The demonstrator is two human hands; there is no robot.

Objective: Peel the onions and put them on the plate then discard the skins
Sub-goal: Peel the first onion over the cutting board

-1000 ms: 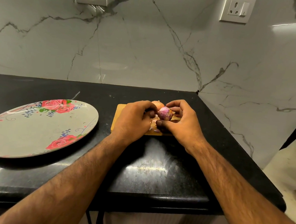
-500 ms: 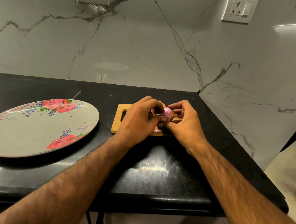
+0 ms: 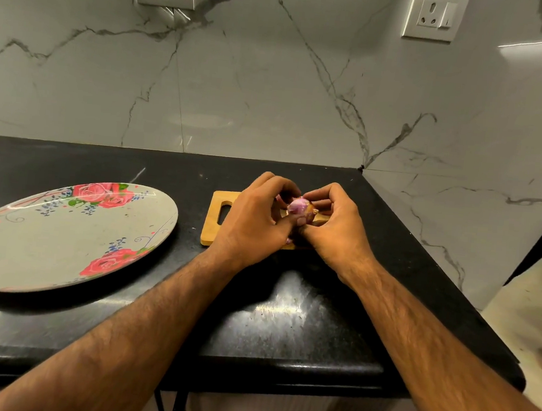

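The left hand and right hand each have a grip curled round the part-peeled onion over the board; best to steady it with one and strip the skin in whole sheets.

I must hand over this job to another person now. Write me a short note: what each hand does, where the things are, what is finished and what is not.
Left hand: fingers curled round the onion, over the wooden cutting board.
Right hand: grips the same onion from the other side.
Onion: partly peeled; purple flesh shows, brown skin on its right side is not yet off.
Floral plate: on the black countertop, left of the board, no onion on it.
Done: nothing complete.
Left: finish peeling, put the onion on the plate, discard the skins. The hands may hide other onions.
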